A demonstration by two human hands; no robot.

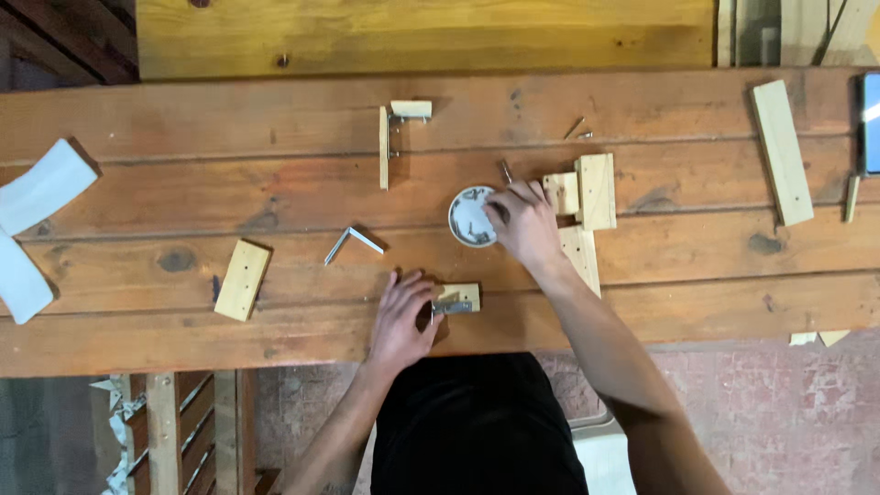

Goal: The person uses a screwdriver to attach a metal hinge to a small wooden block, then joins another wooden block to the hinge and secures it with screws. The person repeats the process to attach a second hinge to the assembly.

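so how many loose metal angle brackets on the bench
1 loose metal angle bracket, left of the small dish. Others are fixed to wood; more may be hidden under hands.

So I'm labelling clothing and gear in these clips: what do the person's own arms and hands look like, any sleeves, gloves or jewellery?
Both arms are bare from the hands up to where they leave the frame: no sleeves show. The left hand and right hand wear no gloves. No watch, ring or bracelet can be made out at this size. The garment over the torso is black.
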